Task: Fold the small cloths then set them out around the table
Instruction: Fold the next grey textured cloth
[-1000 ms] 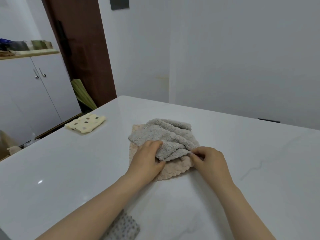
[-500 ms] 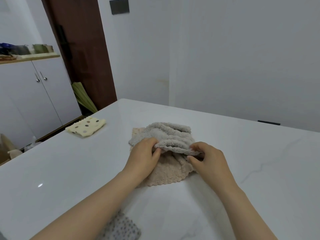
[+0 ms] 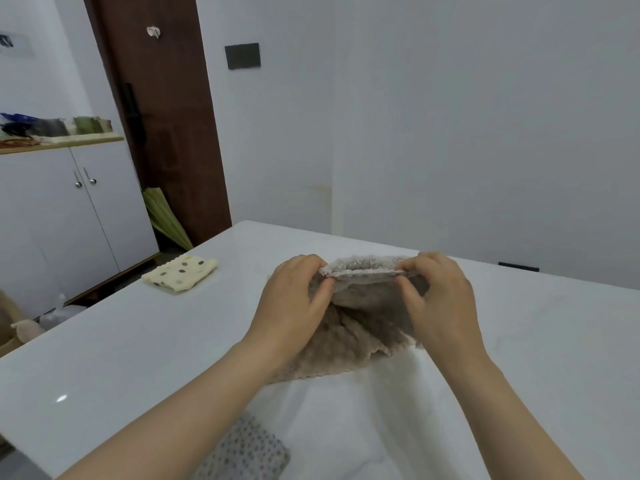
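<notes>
We start with the white wall [image 3: 450, 116], which fills most of the view. Below it the glossy white table [image 3: 138, 341] runs from the near edge to its far corner. A dark brown door [image 3: 166, 116] stands at the left, and beside it is a white two-door cabinet [image 3: 69, 220] with a cluttered wooden top. Something green and pleated [image 3: 166, 216] leans at the foot of the door. It may be a folded umbrella, but we can't tell from here.

In the middle of the table lies a beige cloth [image 3: 332, 355] with a scalloped edge, partly covered by the forearms. Above it is the grey fluffy cloth [image 3: 367, 289]. Its top edge is lifted off the table and stretched level between both hands, and the rest sags down onto the beige one.

The left hand [image 3: 294, 299] has its fingers curled and pinches the left end of that raised edge between thumb and fingertips. The right hand [image 3: 440, 299] pinches the right end the same way.

A folded yellow cloth with dots [image 3: 181, 273] lies flat near the table's left edge, well apart from the hands. A grey spotted cloth [image 3: 247, 452] lies at the near edge, under the left forearm. A small dark plate [image 3: 242, 56] is fixed on the wall next to the door.
</notes>
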Tool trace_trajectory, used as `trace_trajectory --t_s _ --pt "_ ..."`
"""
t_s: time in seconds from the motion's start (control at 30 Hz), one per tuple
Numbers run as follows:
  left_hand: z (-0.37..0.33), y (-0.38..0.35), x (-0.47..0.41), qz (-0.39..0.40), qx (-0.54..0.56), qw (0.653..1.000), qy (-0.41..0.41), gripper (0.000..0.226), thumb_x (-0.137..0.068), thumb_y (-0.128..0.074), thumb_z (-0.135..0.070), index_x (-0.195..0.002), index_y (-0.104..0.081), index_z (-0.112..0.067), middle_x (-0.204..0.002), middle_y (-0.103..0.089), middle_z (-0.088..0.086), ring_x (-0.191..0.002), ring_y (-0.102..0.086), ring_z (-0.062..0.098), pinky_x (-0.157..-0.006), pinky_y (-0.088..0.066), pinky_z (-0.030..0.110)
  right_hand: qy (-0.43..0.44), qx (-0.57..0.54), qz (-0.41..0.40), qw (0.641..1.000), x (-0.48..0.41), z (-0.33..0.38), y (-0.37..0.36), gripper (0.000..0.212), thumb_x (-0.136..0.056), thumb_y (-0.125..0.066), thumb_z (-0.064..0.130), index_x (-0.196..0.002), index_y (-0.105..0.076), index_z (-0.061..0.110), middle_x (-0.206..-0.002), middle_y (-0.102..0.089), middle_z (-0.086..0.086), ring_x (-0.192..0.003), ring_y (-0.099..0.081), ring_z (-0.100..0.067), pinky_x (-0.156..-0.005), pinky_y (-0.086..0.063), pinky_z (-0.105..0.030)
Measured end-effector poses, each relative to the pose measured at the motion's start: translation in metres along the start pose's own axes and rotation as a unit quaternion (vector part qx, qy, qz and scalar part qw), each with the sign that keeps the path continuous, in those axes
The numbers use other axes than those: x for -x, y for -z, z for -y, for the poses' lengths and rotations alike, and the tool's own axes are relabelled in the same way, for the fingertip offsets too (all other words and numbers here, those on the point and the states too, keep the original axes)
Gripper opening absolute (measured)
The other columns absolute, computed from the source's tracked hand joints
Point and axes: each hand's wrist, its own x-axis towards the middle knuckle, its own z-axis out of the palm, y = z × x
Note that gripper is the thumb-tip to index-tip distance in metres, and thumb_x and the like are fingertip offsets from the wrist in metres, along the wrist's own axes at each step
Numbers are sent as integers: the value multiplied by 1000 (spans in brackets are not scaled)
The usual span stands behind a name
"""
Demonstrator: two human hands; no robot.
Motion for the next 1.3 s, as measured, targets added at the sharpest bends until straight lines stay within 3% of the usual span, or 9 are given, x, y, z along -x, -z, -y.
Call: trace_trajectory --t_s 0.23,0.43,0.53,0.63,0.77,0.83,0.93,1.03,1.3 --pt "-46 34 10 -38 64 997 -22 17 -94 -49 -20 -77 -47 -15 -76 -53 -3 -77 -47 14 -67 -37 24 70 -7 -57 996 5 29 45 6 -90 -60 9 -92 -63 13 -93 -56 7 -92 -51 -16 -79 -31 -18" --pt "-81 62 25 -63 116 991 -19 19 -94 -50 -24 -78 -51 -13 -68 -54 -2 -66 -49 13 -58 -36 23 98 -21 -95 990 14 54 85 7 -89 -61 7 -90 -62 13 -90 -58 4 -90 -53 -19 -77 -34 -18" --pt "-93 74 31 -79 147 986 -3 29 -93 -55 -28 -70 -46 -13 -51 -37 -9 -49 -36 9 -48 -28 20 108 -33 -123 986 21 63 101 5 -87 -63 7 -90 -63 12 -86 -57 6 -87 -52 -18 -76 -35 -13" --pt "-92 74 36 -53 185 981 32 39 -89 -61 -34 -68 -46 -5 -51 -28 -8 -46 -26 8 -46 -20 20 95 -37 -132 986 31 65 110 5 -87 -64 9 -89 -64 13 -82 -57 8 -85 -50 -15 -75 -35 -8" --pt "-74 56 54 72 196 971 114 45 -83 -68 -38 -68 -49 1 -56 -33 1 -50 -30 12 -51 -22 27 -31 49 -18 998 48 35 101 6 -89 -59 18 -84 -63 17 -80 -62 3 -87 -56 -24 -69 -38 -29" --pt "-65 44 70 138 174 964 143 36 -85 -67 -31 -63 -48 -9 -54 -38 -4 -50 -35 9 -53 -27 25 -131 115 121 977 62 17 97 18 -89 -57 26 -104 -64 17 -100 -65 -2 -100 -58 -27 -76 -43 -32" --pt "-55 27 96 197 150 955 161 25 -89 -59 -21 -65 -53 -16 -59 -48 -5 -56 -44 11 -58 -35 26 -192 106 290 932 89 9 96 50 -92 -58 37 -138 -45 22 -135 -51 0 -111 -54 -17 -85 -41 -25" --pt "-50 18 116 202 137 956 166 15 -92 -53 -18 -81 -64 -16 -65 -55 -9 -62 -50 6 -57 -36 18 -167 73 325 928 111 11 91 51 -92 -57 39 -140 -41 29 -139 -45 7 -124 -47 -11 -93 -39 -23" --pt "-50 23 136 187 139 958 165 23 -93 -53 -22 -75 -58 -35 -68 -57 -16 -66 -51 -8 -59 -35 7 -109 17 342 933 130 18 77 51 -86 -64 39 -134 -47 36 -136 -44 21 -125 -41 2 -105 -36 -22"
